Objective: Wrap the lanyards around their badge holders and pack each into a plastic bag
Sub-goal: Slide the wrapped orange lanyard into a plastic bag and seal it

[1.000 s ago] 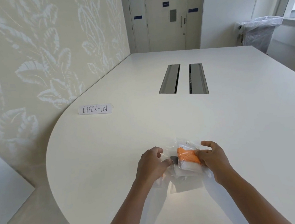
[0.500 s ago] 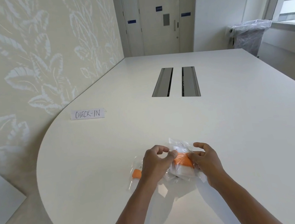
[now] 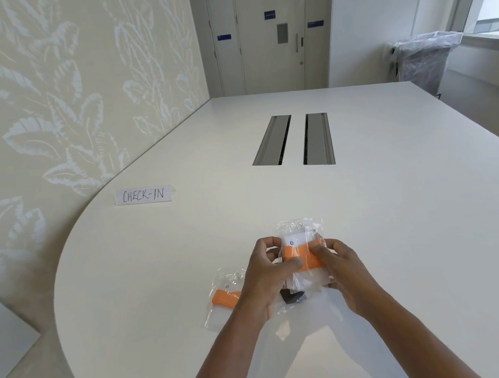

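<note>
Both hands hold a clear plastic bag (image 3: 299, 229) just above the white table (image 3: 404, 232). Inside it is a white badge holder (image 3: 295, 239) wrapped with an orange lanyard (image 3: 302, 257); a black clip (image 3: 291, 297) shows below. My left hand (image 3: 270, 275) pinches the bag's left side and my right hand (image 3: 345, 274) grips its right side. A second clear bag (image 3: 224, 298) with an orange-wrapped badge holder lies flat on the table, partly hidden under my left hand.
A paper sign reading CHECK-IN (image 3: 143, 195) lies at the table's left. Two grey cable hatches (image 3: 292, 141) sit in the table's middle. The patterned wall (image 3: 43, 104) runs along the left. A lined bin (image 3: 424, 60) stands far right, near the doors.
The view tilted down and shifted right, revealing the second packed bag under my left hand. Both hands stayed on the held bag and shifted their grip on it.
</note>
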`<move>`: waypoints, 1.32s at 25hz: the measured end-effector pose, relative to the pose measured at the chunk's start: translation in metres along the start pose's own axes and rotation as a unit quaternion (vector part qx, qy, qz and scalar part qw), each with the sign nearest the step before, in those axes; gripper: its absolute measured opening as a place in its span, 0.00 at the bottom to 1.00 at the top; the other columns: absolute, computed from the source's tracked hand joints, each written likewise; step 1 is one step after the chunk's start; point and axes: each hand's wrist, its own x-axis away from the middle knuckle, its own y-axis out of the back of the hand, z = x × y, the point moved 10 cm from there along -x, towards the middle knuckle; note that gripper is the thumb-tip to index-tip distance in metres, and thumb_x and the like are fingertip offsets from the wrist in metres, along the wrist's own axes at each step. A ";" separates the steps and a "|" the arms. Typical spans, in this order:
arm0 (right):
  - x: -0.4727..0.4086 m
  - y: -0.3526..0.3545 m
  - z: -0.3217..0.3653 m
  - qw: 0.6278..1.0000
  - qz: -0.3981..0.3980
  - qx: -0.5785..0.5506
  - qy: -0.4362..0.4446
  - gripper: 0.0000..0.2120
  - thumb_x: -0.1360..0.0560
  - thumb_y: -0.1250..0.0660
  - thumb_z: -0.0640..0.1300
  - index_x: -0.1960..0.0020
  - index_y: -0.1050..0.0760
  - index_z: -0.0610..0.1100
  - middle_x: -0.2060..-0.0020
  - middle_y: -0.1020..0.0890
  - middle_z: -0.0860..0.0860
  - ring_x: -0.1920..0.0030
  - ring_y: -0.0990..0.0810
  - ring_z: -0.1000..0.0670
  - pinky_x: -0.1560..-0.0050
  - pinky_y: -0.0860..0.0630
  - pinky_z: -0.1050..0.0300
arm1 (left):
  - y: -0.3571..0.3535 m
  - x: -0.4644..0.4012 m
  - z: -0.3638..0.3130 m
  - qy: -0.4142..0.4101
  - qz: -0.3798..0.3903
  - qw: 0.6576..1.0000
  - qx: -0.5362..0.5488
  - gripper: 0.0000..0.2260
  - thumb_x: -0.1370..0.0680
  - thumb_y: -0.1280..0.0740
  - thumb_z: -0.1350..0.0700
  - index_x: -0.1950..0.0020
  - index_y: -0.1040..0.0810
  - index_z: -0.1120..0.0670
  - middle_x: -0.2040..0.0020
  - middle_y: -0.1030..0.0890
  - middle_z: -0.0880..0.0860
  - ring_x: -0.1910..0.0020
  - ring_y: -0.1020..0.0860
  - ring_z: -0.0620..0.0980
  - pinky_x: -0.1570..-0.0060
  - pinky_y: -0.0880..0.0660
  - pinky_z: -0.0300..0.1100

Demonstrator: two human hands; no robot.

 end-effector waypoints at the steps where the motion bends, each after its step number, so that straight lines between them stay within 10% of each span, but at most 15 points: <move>1: 0.002 -0.003 0.003 1.000 0.021 -0.015 0.006 0.15 0.20 0.33 0.53 0.41 0.23 0.44 0.51 0.13 0.44 0.54 0.13 0.45 0.59 0.18 0.51 | -0.004 -0.002 -0.001 -0.002 0.016 1.000 0.013 0.23 0.36 0.22 0.54 0.43 0.23 0.48 0.48 0.14 0.52 0.51 0.15 0.53 0.54 0.16 0.49; 5: 0.001 0.021 0.017 0.998 -0.033 -0.042 0.039 0.14 0.20 0.33 0.49 0.42 0.22 0.39 0.51 0.15 0.39 0.56 0.16 0.44 0.54 0.18 0.44 | 0.008 -0.010 -0.026 -0.101 -0.014 0.988 -0.112 0.06 0.20 0.32 0.51 0.45 0.19 0.49 0.49 0.14 0.46 0.48 0.17 0.48 0.49 0.20 0.43; 9: 0.003 0.061 0.004 0.990 -0.137 -0.020 0.007 0.13 0.21 0.31 0.51 0.47 0.21 0.41 0.56 0.15 0.44 0.59 0.17 0.45 0.53 0.18 0.42 | -0.004 -0.016 -0.016 -0.105 0.038 0.846 -0.522 0.28 0.25 0.28 0.44 0.27 0.30 0.47 0.33 0.24 0.49 0.33 0.26 0.52 0.36 0.28 0.49; 12: 0.009 0.062 -0.012 0.987 -0.157 0.017 -0.007 0.14 0.23 0.30 0.53 0.51 0.21 0.41 0.60 0.16 0.45 0.65 0.18 0.47 0.63 0.19 0.50 | -0.006 -0.014 0.004 -0.057 0.046 0.773 -0.630 0.33 0.28 0.27 0.37 0.29 0.31 0.51 0.38 0.22 0.53 0.37 0.23 0.56 0.42 0.26 0.49; 24: 0.014 -0.027 -0.045 0.996 -0.016 -0.011 -0.085 0.16 0.21 0.32 0.53 0.51 0.21 0.39 0.60 0.14 0.42 0.64 0.15 0.45 0.67 0.20 0.54 | 0.081 0.019 0.002 -0.033 -0.158 0.920 -0.358 0.17 0.26 0.26 0.46 0.39 0.24 0.48 0.62 0.22 0.43 0.58 0.22 0.47 0.57 0.30 0.41; 33: 0.019 -0.040 -0.029 0.953 -0.123 0.274 0.046 0.16 0.19 0.38 0.52 0.62 0.28 0.45 0.63 0.22 0.48 0.58 0.24 0.45 0.59 0.29 0.52 | 0.123 0.032 0.020 0.035 -0.221 0.861 -0.457 0.26 0.24 0.33 0.37 0.30 0.30 0.48 0.35 0.28 0.51 0.32 0.31 0.56 0.37 0.36 0.53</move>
